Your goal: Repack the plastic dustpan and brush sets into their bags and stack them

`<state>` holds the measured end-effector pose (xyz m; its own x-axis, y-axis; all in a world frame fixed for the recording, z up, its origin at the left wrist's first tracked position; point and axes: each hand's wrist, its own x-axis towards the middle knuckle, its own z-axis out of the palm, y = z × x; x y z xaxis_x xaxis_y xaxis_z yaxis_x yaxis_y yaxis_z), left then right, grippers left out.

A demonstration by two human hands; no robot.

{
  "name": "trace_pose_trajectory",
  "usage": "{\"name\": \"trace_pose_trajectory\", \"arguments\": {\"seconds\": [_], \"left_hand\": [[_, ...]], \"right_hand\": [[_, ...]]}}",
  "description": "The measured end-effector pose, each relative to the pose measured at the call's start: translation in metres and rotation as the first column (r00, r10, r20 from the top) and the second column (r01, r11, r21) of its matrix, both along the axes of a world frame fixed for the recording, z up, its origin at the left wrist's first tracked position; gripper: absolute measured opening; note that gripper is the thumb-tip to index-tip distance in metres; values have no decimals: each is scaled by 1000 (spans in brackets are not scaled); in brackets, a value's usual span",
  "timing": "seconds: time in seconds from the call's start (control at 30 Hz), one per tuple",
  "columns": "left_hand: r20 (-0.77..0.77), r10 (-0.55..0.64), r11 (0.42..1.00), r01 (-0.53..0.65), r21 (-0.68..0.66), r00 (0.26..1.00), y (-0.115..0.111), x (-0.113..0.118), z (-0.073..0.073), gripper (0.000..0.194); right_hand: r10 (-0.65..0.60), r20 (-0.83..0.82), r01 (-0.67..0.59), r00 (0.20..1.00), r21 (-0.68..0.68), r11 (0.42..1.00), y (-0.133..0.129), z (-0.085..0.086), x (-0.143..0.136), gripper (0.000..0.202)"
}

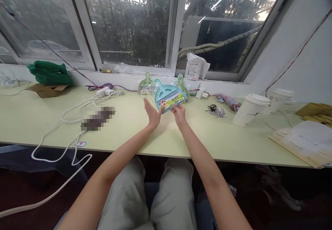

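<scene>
A light blue dustpan set (169,95) with a printed label, in clear wrapping, is held up tilted above the table. My right hand (179,115) grips its lower edge, thumb and fingers closed on it. At its lower left corner, my left hand (152,113) touches it near the thumb, the fingers stretched out and apart. Behind it, a green dustpan set (146,84) leans against the wall on the left, and another green one (181,80) stands on the right, partly hidden by the blue one.
White cables (63,117) and a pixelated object (97,118) lie on the left of the table (124,136). A green bag (49,72) rests on a cardboard box (49,90). Rightward are keys (216,111), white cups (250,110) and a paper bag (303,141). Windows rise behind.
</scene>
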<state>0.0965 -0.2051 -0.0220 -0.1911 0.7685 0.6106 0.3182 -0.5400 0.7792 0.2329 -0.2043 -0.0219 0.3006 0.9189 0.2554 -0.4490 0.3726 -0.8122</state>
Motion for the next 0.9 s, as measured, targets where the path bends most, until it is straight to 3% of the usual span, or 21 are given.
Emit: {"name": "trace_pose_trajectory", "arguments": {"seconds": [0.1,0.2,0.27,0.53,0.8,0.9], "left_hand": [[-280,198,978,-171,119,939,-9,-7,17,72],[-483,243,969,-192,155,841,-9,-16,26,39],[-554,234,972,-180,149,799,-5,-21,25,28],[-606,167,980,-63,189,778,0,-16,13,25],[-761,240,939,53,339,603,5,-19,9,28],[-757,283,930,24,367,589,3,-19,11,26]], "right_hand": [[2,13,-2,1000,25,1000,-1,1,0,23],[50,32,-51,998,42,998,-3,1,-5,24],[60,60,-61,996,26,998,-4,0,-7,24],[31,40,-31,999,13,999,-2,-3,-9,23],[22,44,-22,999,0,1000,-3,-6,-12,25],[29,30,-29,999,19,999,-4,-6,-12,25]]}}
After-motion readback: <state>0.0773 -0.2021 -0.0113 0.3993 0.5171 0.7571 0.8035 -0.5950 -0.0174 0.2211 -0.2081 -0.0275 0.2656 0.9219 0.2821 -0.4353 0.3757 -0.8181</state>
